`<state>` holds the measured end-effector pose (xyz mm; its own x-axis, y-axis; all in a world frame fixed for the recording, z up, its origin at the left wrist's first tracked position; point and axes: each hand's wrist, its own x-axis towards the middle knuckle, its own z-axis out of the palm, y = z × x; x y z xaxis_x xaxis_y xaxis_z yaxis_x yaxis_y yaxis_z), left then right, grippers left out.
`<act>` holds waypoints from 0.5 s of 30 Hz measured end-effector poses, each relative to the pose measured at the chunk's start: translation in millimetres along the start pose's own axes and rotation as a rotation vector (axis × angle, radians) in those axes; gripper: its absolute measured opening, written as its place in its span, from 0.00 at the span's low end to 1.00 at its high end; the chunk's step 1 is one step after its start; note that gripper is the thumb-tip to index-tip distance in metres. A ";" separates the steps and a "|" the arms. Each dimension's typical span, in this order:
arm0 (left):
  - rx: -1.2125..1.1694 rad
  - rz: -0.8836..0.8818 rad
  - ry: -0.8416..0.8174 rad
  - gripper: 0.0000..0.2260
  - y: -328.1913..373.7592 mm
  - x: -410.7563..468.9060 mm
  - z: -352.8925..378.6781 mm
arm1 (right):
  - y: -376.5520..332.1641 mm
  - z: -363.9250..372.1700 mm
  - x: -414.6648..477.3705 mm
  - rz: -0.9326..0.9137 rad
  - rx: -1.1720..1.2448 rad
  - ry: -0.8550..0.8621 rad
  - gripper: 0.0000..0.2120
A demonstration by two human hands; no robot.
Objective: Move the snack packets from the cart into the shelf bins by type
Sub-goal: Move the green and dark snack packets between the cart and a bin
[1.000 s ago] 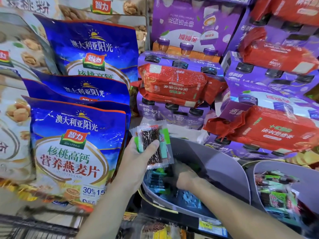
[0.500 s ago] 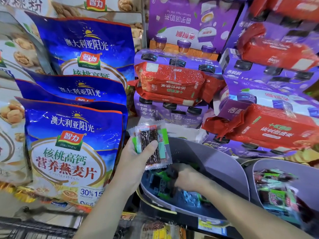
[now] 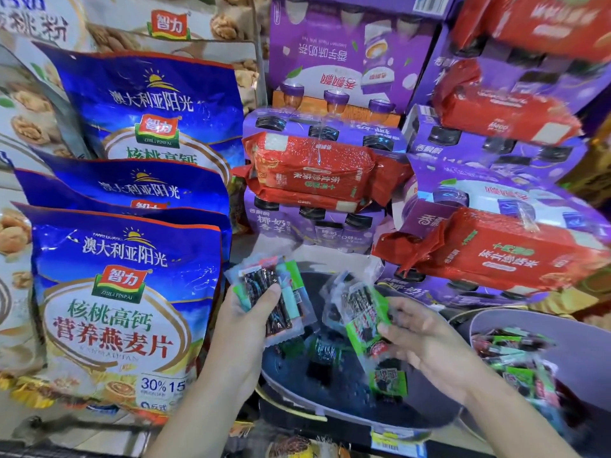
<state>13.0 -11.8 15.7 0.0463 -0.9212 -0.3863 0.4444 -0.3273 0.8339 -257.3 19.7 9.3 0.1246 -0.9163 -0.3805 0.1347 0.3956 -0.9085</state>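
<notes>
Through the head camera I look down on the grey shelf bin (image 3: pixel 347 414), and I place everything from it.

Just above its left rim, the left hand (image 3: pixel 246 325) holds a small stack of clear snack packets (image 3: pixel 271 299) with dark strips inside. The grip is clamped on the stack, with the thumb across the front and the fingers behind.

Over the middle of the bin, the right hand (image 3: pixel 426 345) holds a bunch of green-edged snack packets (image 3: pixel 360 312). Its grip is closed on their lower right corner. This part is blurred, so I cannot tell how many packets it has.

A few loose packets (image 3: pixel 322 353) lie on the dark floor of the bin below both hands, and one green packet (image 3: pixel 386 381) sits nearer the front rim.

Right of the bin stands a second grey bin (image 3: pixel 515 322), heaped with mixed green and dark packets (image 3: pixel 515 361).

Left of the bin, blue oatmeal bags (image 3: pixel 125 312) stand upright in a row, one behind another. Behind the bin, purple milk tea boxes (image 3: pixel 334 54) are stacked, with red rice packs (image 3: pixel 314 170) taped to their fronts.

Below the bin's front rim, a yellow price tag (image 3: pixel 386 442) sits on the shelf edge.
</notes>
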 end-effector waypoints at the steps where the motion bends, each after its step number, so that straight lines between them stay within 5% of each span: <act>1: -0.004 -0.005 0.006 0.12 -0.2 -2.5 2.0 | -1.6 3.8 -3.0 -0.034 0.051 0.013 0.17; 5: 0.000 -0.104 -0.016 0.27 -1.9 -12.3 13.1 | -4.9 33.6 -4.5 -0.101 0.164 0.083 0.18; 9: -0.014 -0.119 -0.053 0.47 -4.1 -23.0 21.1 | -2.9 68.3 -0.1 -0.148 -0.046 0.133 0.06; 15: 0.125 0.020 -0.066 0.25 -4.9 -22.7 13.9 | -2.1 82.5 1.2 -0.207 -0.325 0.145 0.03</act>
<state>-2.6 7.7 25.9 -0.0068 -0.9381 -0.3462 0.3289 -0.3290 0.8852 -176.3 22.9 25.0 -0.0151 -0.9829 -0.1833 -0.1778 0.1831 -0.9669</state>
